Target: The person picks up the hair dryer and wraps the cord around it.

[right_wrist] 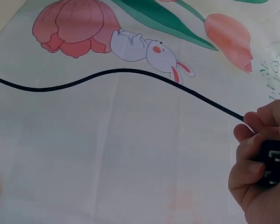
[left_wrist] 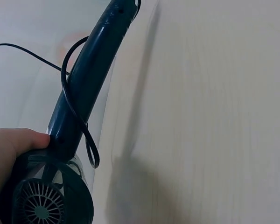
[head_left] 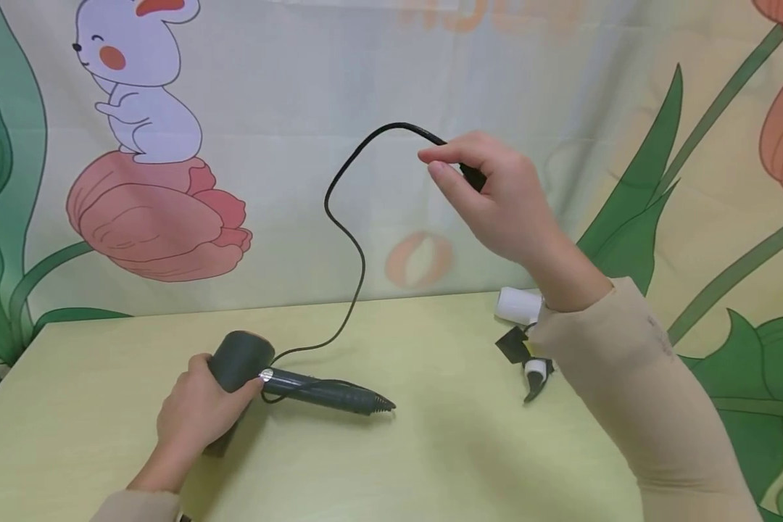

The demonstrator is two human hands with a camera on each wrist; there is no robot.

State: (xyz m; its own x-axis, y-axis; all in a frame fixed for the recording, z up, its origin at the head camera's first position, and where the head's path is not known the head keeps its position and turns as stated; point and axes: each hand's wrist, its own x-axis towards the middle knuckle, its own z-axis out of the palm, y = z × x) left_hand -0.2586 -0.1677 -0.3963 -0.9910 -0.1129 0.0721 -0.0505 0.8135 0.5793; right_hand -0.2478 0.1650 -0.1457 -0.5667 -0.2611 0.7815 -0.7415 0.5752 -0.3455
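Pale printed cloth (head_left: 267, 80) across the top of the frame; below, filling the lower part, table (head_left: 72, 391) in light yellow. Beige sleeve (head_left: 633, 391) slanting up from the lower right. Dryer (head_left: 287, 380), dark green, at lower left of centre, handle (head_left: 329, 396) pointing right, barrel (head_left: 238, 355) gripped. Black cord (head_left: 363, 267) rising in a slack S from beside the dryer to upper right of centre, with a loop lying along the handle. Looks like a cord-handling step: dryer steadied, far end of the cord held up. Seems to call next for a firm left hold and a gentle touch on the slack, so as not to snag the loop. Right hand (head_left: 505, 199) high, right of centre, well above the table, thumb and forefinger pointing left with tips near each other. Left hand (head_left: 199, 406) low, at lower left, fingers wrapped round the barrel, thumb laid against the handle's root. Smaller, at right, just beside the sleeve: white cylinder (head_left: 517, 305), black square (head_left: 512, 345), white-and-black piece (head_left: 536, 374). Smallest: plug (head_left: 473, 177), black, held in the right hand's curled fingers; cannot tell from the right wrist view whether marked or pinned.
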